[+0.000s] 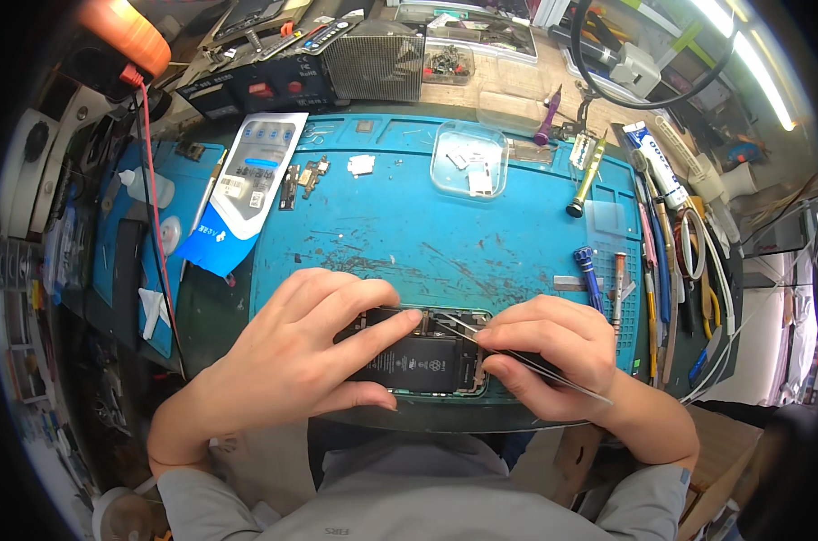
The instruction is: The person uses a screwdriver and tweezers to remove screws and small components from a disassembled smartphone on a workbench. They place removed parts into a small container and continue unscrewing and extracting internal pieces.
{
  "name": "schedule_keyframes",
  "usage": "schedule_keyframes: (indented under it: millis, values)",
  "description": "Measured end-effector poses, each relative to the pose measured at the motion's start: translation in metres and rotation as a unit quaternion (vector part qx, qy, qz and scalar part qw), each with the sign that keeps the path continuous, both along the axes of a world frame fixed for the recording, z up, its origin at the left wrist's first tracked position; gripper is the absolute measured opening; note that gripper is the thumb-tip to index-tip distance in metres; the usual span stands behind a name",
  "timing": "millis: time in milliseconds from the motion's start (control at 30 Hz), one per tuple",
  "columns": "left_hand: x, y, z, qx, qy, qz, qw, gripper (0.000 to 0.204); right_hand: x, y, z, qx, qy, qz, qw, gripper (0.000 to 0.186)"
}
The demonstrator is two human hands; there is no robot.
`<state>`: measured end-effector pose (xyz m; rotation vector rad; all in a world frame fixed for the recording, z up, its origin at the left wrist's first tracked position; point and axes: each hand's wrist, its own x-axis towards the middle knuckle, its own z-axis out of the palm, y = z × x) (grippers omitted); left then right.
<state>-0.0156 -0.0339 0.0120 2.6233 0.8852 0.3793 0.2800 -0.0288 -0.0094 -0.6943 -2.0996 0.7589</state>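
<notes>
An opened phone [409,365] with a black battery and exposed inner parts lies at the front of the blue mat. My left hand [305,347] holds it from the left, thumb at its lower edge, one fingertip on the parts along its upper side and another finger curled at the upper left. My right hand [553,356] is closed on metal tweezers [544,371], whose thin tips rest on or just over the upper right of the phone's insides; whether they grip anything is too small to tell.
The blue mat [373,243] bears a clear box [468,162], loose small parts [359,165], a packaged sheet [247,185] and screwdrivers [588,275]. Cables [161,270] run down the left. Pens and tools [675,270] line the right; equipment [283,81] stands at the back.
</notes>
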Motion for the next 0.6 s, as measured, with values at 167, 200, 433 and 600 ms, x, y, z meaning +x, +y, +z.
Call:
schedule_keyframes:
  millis: [167,200,433,600]
  values:
    - [0.006,-0.004,-0.004,-0.003,-0.037,-0.006,0.999,0.073,0.006,0.0,0.008,0.061,-0.017,-0.042,0.997,0.027]
    - [0.008,-0.005,-0.005,-0.002,-0.041,-0.008,0.999,0.073,0.008,0.0,0.01,0.076,-0.024,-0.056,0.995,0.027]
    - [0.016,-0.015,-0.009,0.032,-0.05,0.0,0.998,0.072,0.023,0.016,0.049,0.207,-0.105,-0.243,0.942,0.023]
    - [0.012,0.006,-0.001,0.092,-0.1,0.08,0.988,0.061,0.027,0.032,0.059,0.026,-0.109,-0.27,0.956,0.02]
